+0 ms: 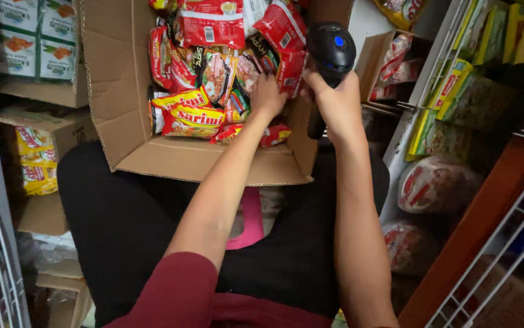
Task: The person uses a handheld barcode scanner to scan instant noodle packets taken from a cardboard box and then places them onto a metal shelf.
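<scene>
Head view: the right hand [334,100] has its fingers wrapped tight around a black handheld scanner with a blue button [331,51], while the left hand [268,96] digs into red and yellow plastic noodle packets [213,73], its fingers hidden. Lap-balanced, the open brown cardboard box [122,91] could tip, spilling packets.

The right hand [334,100] grips a black barcode scanner [330,51] over a cardboard box [122,103]; the left hand [267,97] reaches among noodle packets [192,115].
</scene>
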